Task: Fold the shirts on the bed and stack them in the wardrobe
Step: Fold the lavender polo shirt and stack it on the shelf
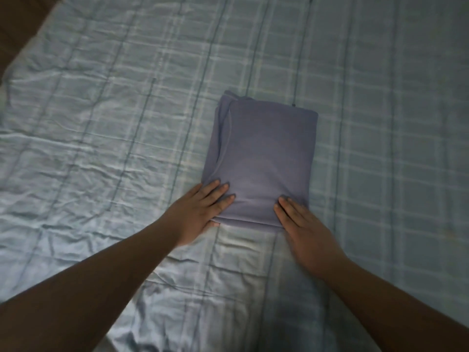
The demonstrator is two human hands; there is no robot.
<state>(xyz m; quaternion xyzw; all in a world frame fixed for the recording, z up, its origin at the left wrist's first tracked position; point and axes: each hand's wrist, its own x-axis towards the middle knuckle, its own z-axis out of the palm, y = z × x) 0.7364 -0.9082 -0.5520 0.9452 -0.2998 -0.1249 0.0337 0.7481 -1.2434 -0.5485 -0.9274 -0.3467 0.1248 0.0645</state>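
Note:
A grey-purple shirt [264, 158], folded into a neat rectangle, lies on the bed's pale blue plaid sheet [101, 123]. My left hand [203, 212] is at its near left corner, fingers spread on top and the thumb tucked under the near edge. At the near right corner my right hand [302, 224] rests with its fingers flat on top. Its thumb is hidden, apparently beneath the fabric. Both hands pinch the shirt's near edge. No wardrobe is in view.
The wrinkled sheet stretches around the shirt on all sides. A dark brown surface [15, 21] shows past the bed's far left corner. No other shirts are visible.

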